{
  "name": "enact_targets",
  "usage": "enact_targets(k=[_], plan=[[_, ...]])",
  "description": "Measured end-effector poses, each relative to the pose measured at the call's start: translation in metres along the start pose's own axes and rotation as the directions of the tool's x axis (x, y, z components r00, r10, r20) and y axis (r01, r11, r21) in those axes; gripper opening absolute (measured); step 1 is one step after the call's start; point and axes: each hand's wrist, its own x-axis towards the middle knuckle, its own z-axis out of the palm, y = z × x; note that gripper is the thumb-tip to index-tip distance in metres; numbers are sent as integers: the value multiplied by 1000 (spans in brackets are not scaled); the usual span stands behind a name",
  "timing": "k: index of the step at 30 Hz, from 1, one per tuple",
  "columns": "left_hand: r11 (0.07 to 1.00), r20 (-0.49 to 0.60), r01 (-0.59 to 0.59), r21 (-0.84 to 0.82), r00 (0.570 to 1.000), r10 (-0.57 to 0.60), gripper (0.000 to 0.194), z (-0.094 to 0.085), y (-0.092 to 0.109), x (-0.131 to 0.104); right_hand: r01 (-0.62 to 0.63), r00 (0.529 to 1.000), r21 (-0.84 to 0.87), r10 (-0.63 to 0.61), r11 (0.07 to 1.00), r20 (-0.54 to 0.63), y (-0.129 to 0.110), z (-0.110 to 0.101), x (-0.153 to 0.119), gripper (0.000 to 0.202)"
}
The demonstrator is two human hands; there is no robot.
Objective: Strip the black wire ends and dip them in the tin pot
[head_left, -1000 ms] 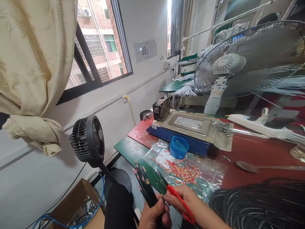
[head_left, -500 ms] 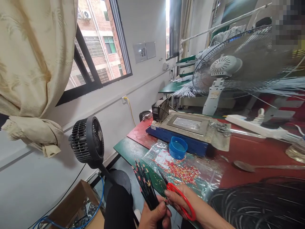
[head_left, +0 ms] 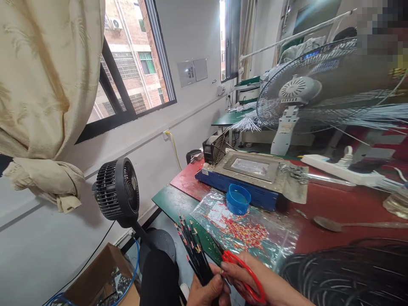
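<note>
A bundle of black cables (head_left: pixel 198 257) with red and pale stripped ends fanning upward is gripped in my left hand (head_left: pixel 208 291). Just right of it, my right hand (head_left: pixel 244 272) holds red-handled scissors (head_left: pixel 255 282), their dark blades pointing up and left beside the cables. The fingertips of both hands meet near the bundle's right side; what lies between them is too small to make out. Beyond the hands, a clear plastic bag (head_left: pixel 280 242) lies on the table with many red and yellow scraps (head_left: pixel 245 231) on it.
A blue round container (head_left: pixel 238 199) stands before a blue heating unit (head_left: pixel 236 178). Coiled black cable (head_left: pixel 347 272) fills the lower right, near a spoon (head_left: pixel 328 223) and a white power strip (head_left: pixel 344 165). A black fan (head_left: pixel 117 191) and an open carton (head_left: pixel 98 272) are at left.
The scissors have shifted slightly right and down with my right hand, their blades now lower beside the cables. My left hand keeps its hold on the bundle.
</note>
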Motion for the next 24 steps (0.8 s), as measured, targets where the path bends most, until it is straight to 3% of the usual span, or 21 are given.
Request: enact_targets(k=[4, 8, 15, 19, 21, 23, 24], plan=[[1000, 29, -7, 4, 1000, 7, 37, 0, 2, 1, 24, 999, -50, -22, 998, 27, 1, 2, 1, 63], [999, -63, 13, 51, 998, -10, 41, 5, 8, 3, 158, 983, -90, -165, 983, -81, 9, -3, 9, 61], [989, -130, 7, 147, 991, 13, 48, 6, 10, 7, 210, 941, -441, -303, 873, -152, 10, -10, 12, 49], [990, -118, 8, 142, 993, 9, 47, 4, 7, 8, 171, 886, -563, -375, 809, -271, 3, -7, 8, 47], [997, -158, 53, 48, 986, -45, 47, 4, 7, 8, 184, 847, -595, -434, 782, -308, 2, -8, 7, 45], [986, -263, 111, -124, 955, -141, 47, 4, 8, 8, 256, 790, -685, -556, 682, -258, 4, -9, 6, 39], [967, -321, 132, -219, 926, -200, 47, 3, 9, 7, 309, 750, -747, -634, 588, -189, 5, -9, 5, 35]])
